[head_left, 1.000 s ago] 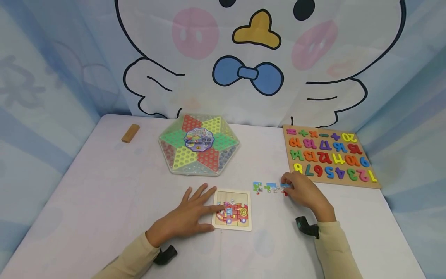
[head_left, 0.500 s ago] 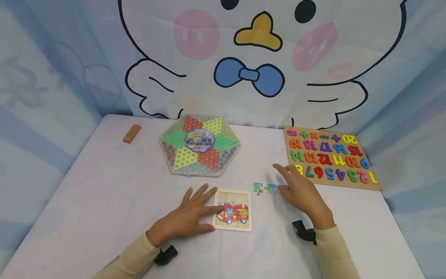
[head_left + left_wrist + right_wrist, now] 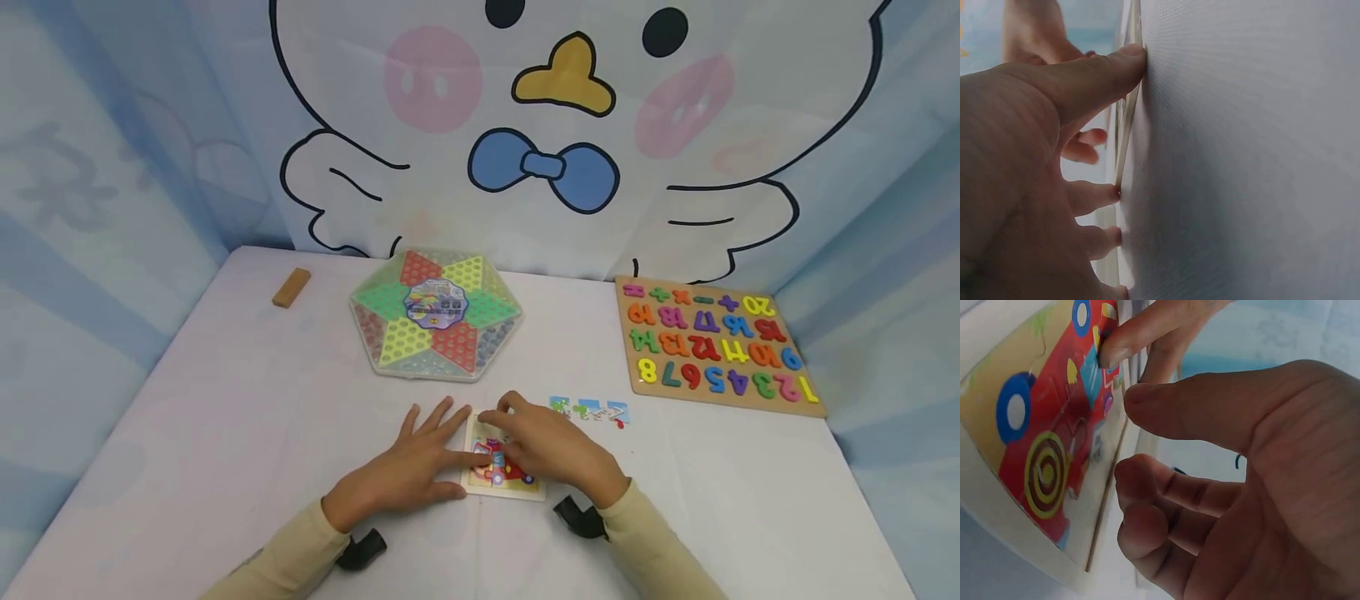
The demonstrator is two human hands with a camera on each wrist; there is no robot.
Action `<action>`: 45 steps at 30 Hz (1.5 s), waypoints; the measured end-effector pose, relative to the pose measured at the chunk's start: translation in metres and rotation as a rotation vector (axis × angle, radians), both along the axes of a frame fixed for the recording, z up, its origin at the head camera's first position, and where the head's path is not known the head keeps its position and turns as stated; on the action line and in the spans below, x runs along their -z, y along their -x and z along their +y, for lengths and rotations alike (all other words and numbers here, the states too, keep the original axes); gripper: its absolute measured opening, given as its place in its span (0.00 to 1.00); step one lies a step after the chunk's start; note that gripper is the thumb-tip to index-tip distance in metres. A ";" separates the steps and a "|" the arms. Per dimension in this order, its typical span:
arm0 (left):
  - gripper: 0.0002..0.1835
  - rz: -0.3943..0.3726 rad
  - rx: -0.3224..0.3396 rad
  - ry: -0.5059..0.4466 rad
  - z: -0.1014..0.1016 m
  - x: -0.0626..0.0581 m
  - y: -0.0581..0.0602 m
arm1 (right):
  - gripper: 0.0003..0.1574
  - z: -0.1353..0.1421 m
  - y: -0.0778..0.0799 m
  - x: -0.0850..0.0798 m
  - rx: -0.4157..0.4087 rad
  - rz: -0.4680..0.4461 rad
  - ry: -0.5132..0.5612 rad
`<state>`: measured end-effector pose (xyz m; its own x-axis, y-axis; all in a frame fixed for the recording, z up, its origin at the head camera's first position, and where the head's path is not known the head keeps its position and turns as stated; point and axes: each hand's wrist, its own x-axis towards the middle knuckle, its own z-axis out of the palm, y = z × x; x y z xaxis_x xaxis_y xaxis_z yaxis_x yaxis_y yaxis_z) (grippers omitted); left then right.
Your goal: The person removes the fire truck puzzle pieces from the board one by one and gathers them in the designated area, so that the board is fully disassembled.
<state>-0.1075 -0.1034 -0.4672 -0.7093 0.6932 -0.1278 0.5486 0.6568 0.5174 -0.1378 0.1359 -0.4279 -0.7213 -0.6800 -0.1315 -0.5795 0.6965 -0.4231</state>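
Note:
A small wooden jigsaw puzzle [image 3: 517, 475] with a red vehicle picture lies in its pale frame on the table. My left hand [image 3: 408, 475] rests spread at its left side, index fingertip on the picture and thumb [image 3: 1119, 69] at the frame edge. Over the upper part of the puzzle is my right hand [image 3: 558, 442], covering much of it. In the right wrist view its thumb [image 3: 1179, 412] and bent fingers [image 3: 1141, 528] stand apart with nothing visible between them. Bare wood shows along one side of the puzzle [image 3: 1044, 456]. Three loose pieces [image 3: 588, 409] lie in a row beyond the right hand.
A hexagonal Chinese checkers set [image 3: 435, 317] lies behind the hands. At the back right is a wooden number board [image 3: 720, 350] with coloured digits. A small brown wooden block [image 3: 291, 287] sits at the far left of the white table [image 3: 225, 433].
My right hand has left the row of loose pieces and moved left over the puzzle. All three pieces remain in the row. The left hand has kept its place.

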 end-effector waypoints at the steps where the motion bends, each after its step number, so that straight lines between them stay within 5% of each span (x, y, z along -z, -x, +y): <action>1: 0.28 -0.001 0.003 0.001 0.000 0.000 0.000 | 0.26 -0.002 0.001 0.001 -0.006 -0.010 -0.002; 23: 0.24 -0.072 0.046 -0.022 -0.006 -0.002 0.003 | 0.16 -0.014 0.001 0.013 -0.074 -0.002 0.067; 45: 0.23 -0.132 0.075 -0.055 -0.012 -0.003 0.006 | 0.15 -0.017 0.001 0.021 -0.020 -0.104 0.116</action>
<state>-0.1134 -0.1157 -0.4642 -0.6347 0.7523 -0.1767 0.5199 0.5849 0.6227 -0.1392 0.1186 -0.4494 -0.6939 -0.7092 -0.1249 -0.5418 0.6284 -0.5582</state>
